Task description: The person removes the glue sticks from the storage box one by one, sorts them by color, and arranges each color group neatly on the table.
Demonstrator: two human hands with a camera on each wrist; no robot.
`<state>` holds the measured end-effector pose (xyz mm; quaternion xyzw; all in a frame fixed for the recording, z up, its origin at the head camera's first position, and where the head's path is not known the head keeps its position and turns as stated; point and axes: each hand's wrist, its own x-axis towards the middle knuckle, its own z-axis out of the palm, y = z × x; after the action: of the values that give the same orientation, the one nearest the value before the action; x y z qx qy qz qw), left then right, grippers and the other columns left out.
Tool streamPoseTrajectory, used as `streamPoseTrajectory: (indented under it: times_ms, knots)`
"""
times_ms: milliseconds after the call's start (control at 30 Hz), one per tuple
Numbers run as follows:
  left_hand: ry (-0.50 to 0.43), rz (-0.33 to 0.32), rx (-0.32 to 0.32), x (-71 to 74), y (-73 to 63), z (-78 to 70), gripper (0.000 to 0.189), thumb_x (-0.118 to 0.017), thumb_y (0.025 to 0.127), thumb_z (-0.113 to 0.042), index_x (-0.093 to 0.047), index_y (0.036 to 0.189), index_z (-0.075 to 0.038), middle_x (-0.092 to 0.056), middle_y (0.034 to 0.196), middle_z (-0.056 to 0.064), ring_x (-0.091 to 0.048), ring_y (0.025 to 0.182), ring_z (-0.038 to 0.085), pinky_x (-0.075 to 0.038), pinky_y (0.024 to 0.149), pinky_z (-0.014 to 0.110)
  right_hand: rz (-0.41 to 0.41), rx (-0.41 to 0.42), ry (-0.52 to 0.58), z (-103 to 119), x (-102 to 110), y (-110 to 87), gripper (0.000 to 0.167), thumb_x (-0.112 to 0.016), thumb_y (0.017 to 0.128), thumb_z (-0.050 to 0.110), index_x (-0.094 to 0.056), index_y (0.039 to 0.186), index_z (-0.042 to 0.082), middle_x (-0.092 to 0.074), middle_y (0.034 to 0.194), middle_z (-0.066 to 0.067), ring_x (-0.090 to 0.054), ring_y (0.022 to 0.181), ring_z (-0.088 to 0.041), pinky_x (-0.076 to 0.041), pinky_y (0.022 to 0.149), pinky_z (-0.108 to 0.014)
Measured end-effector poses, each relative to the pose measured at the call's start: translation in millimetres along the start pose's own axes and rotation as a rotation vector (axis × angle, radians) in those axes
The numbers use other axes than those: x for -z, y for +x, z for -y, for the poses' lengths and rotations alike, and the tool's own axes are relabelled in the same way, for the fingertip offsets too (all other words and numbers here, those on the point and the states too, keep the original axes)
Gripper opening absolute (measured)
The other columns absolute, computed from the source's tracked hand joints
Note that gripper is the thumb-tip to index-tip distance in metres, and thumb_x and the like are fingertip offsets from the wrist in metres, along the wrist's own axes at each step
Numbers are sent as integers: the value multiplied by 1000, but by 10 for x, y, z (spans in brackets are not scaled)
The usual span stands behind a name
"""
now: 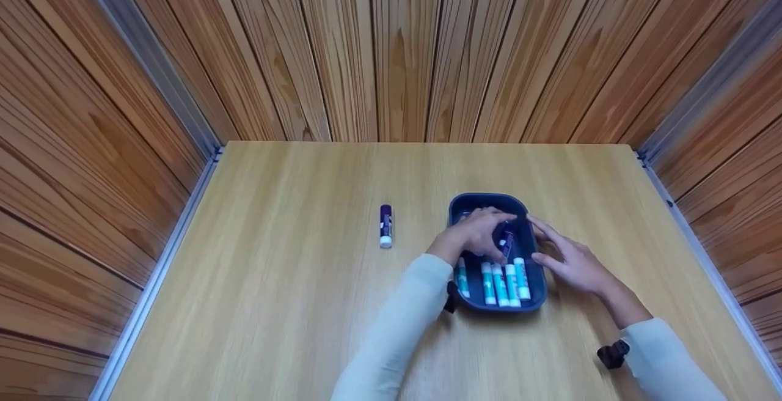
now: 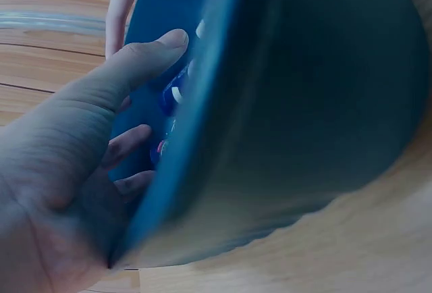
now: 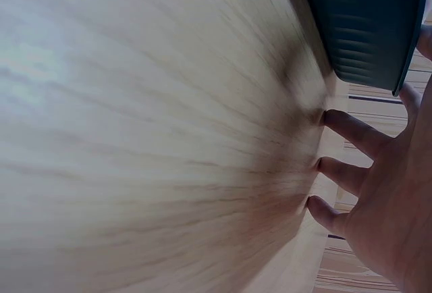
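A dark blue plastic tray (image 1: 537, 291) stands on the table, right of the middle. My left hand (image 1: 479, 230) reaches down into it, thumb and fingers spread around a dark purple glue stick (image 1: 506, 241). In the left wrist view the thumb and fingers stand apart, with a purple glue stick (image 2: 175, 94) visible between them. Several teal glue sticks with white ends (image 1: 500, 285) lie in the tray's near part. My right hand (image 1: 577, 263) is at the tray's right side, with index finger and thumb near the rim. Its other fingertips rest on the tabletop in the right wrist view.
Another purple glue stick with a white end (image 1: 385, 227) lies on the wooden table (image 1: 293, 279), left of the tray. Wood-panelled walls (image 1: 403, 52) enclose the table at the back and sides, with metal rails (image 1: 156, 279) along the side edges.
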<state>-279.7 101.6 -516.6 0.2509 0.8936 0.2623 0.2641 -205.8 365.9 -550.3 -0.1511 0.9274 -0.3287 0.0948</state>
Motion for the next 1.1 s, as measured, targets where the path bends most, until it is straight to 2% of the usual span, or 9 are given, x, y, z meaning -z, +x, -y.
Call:
streamPoseTrajectory:
  times_ms: [67, 300, 433, 700, 967, 1100]
  knots:
    - [-16, 0, 5, -19, 23, 5, 94, -91, 97, -40, -37, 174, -45, -34, 186, -10, -28, 176, 19, -24, 146, 51, -1, 2, 2, 1, -2, -1, 78, -61, 117, 42, -18, 182, 37, -42, 179, -28, -43, 162, -60, -29, 122, -92]
    - [30, 14, -32, -79, 89, 20, 100, -92, 96, -39, -35, 177, -38, -31, 187, -9, -28, 175, 19, -25, 146, 50, -20, 18, -29, -6, -16, -4, 76, -61, 117, 38, -21, 182, 31, -51, 172, -30, -47, 159, -61, -31, 121, -93]
    - [38, 28, -5, -58, 111, 8, 99, -92, 96, -41, -34, 177, -41, -30, 187, -13, -27, 175, 17, -22, 147, 51, -21, 14, -23, -9, -16, 2, 76, -60, 117, 39, -20, 182, 33, -50, 173, -30, -46, 160, -61, -30, 121, -93]
    - [57, 103, 73, 7, 107, -35, 99, -89, 97, -46, -30, 177, -46, -21, 189, -19, -14, 179, 18, -17, 148, 50, -4, -1, -5, 10, -11, 3, 77, -60, 117, 41, -19, 182, 36, -44, 178, -27, -43, 162, -60, -29, 122, -93]
    - [92, 106, 89, -18, 112, -44, 104, -90, 96, -48, -26, 178, -47, -17, 190, -18, -13, 179, 19, -17, 148, 51, -1, 8, 5, 6, -13, -5, 77, -60, 117, 40, -18, 182, 37, -44, 178, -27, -43, 162, -60, -29, 122, -92]
    - [118, 91, 76, -35, 116, -39, 106, -90, 95, -49, -25, 178, -47, -17, 190, -16, -13, 179, 21, -18, 147, 52, -6, 9, 6, 11, -3, 0, 77, -60, 117, 40, -19, 182, 36, -45, 177, -28, -43, 162, -60, -29, 122, -93]
